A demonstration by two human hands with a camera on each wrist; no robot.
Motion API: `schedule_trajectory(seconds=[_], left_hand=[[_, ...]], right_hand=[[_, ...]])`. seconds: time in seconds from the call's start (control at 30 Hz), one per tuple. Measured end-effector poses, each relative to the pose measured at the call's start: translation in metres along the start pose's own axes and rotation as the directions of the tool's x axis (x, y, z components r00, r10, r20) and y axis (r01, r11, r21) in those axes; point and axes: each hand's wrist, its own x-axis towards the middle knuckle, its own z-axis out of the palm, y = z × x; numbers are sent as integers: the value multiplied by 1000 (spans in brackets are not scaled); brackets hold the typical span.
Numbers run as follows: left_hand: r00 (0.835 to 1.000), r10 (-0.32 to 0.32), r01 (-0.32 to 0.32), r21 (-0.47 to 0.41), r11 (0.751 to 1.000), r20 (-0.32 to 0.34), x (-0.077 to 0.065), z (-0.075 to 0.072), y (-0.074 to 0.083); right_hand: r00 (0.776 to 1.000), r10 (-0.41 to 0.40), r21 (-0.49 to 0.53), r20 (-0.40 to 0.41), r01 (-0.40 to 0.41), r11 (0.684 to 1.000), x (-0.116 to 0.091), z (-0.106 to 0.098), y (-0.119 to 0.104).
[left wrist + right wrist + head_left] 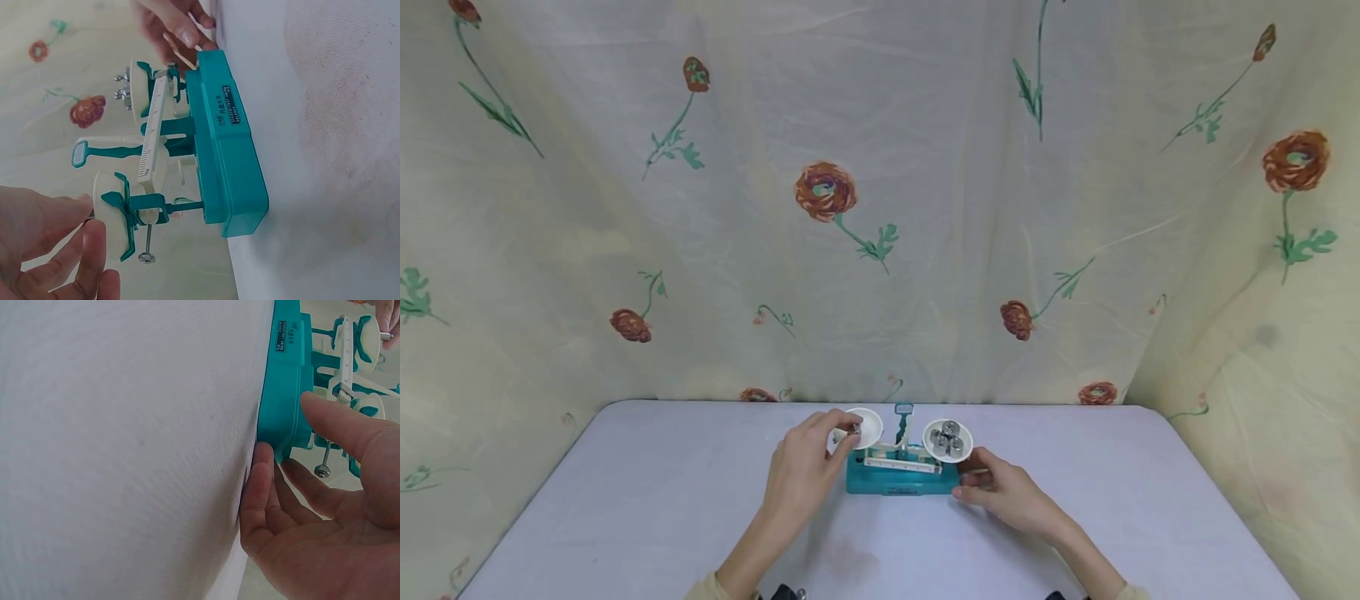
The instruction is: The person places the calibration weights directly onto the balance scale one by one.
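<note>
A teal balance scale (895,481) stands on the table, its ruled white beam (153,131) sloping down toward the right. My left hand (808,458) pinches a small metal weight (856,428) between thumb and fingertips at the left white pan (871,427); whether the weight touches the pan I cannot tell. Several shiny metal weights (947,439) sit in the right pan (967,448), which hangs lower than the left one. With the thumb in front and fingers around the end, my right hand (331,506) grips the right end of the scale's base.
A pale cloth covers the table (685,492). Close behind the scale hangs a flowered curtain (925,250), which also runs along both sides. An adjusting screw (322,470) sticks out near my right hand, and another (147,257) below the left pan.
</note>
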Motion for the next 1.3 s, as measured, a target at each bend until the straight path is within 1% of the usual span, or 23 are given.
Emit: schedule_trajectory(seconds=[0.23,0.33,0.6,0.73,0.83,1.0,1.3], left_hand=[[999,39,-39,16,999,-20,3,3,1],[999,43,-43,10,999,-17,5,4,3],[999,38,-39,-18,999,-20,10,6,5],[1000,28,-28,-12,1000,-12,11,7,5],[1000,15,-15,-4,1000,3,11,7,4],[1000,13,-13,7,1000,19,13,6,3],[1000,9,-9,14,1000,23,13,7,0]], right_hand=[[999,-38,2,24,38,999,-1,-1,1],[999,-34,2,16,34,999,-2,-2,1],[1000,4,-5,-9,-4,1000,-1,-1,0],[1000,-7,-6,2,7,1000,0,0,1],[1000,1,-2,8,-1,1000,0,0,1],[999,35,-7,3,-35,999,2,0,1],[1000,31,-10,0,-31,999,2,1,1]])
